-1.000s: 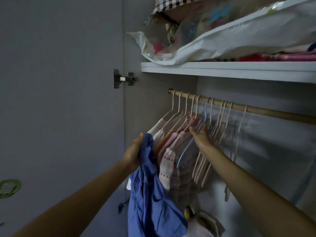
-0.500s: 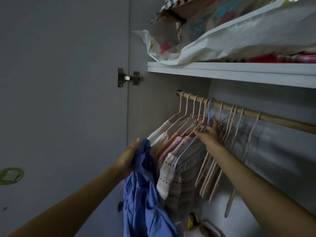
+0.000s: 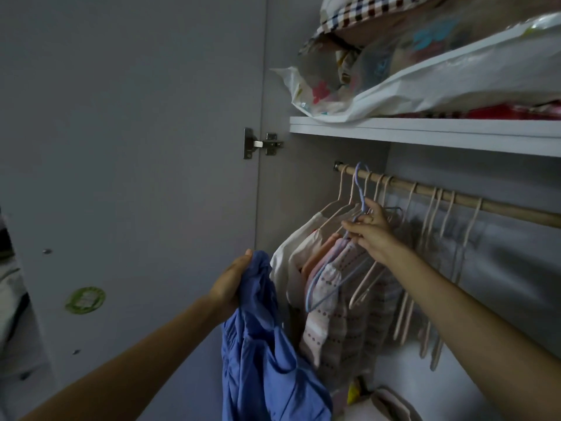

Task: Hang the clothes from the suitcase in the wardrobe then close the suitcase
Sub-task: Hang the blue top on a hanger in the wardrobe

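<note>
My left hand (image 3: 232,282) grips a bunched blue garment (image 3: 264,354) that hangs down in front of the open wardrobe. My right hand (image 3: 368,230) pinches the neck of an empty blue hanger (image 3: 359,189), whose hook sits at the wooden rail (image 3: 501,208), near its left end. The hanger's lower frame tilts down to the left over the hung clothes (image 3: 343,287). Pale and striped garments hang on pink hangers at the rail's left end. The suitcase is out of view.
Several empty pink hangers (image 3: 437,238) hang right of my hand. A white shelf (image 3: 425,132) above carries plastic bags (image 3: 425,74) of fabric. The open wardrobe door (image 3: 136,177) stands left with a hinge (image 3: 261,144) and a green sticker (image 3: 85,300). Items lie on the wardrobe floor.
My right hand has lifted the blue hanger, so its hook now rises to the top of the rail. My head has turned, shifting the wardrobe rightward in view. The left hand keeps its hold.
</note>
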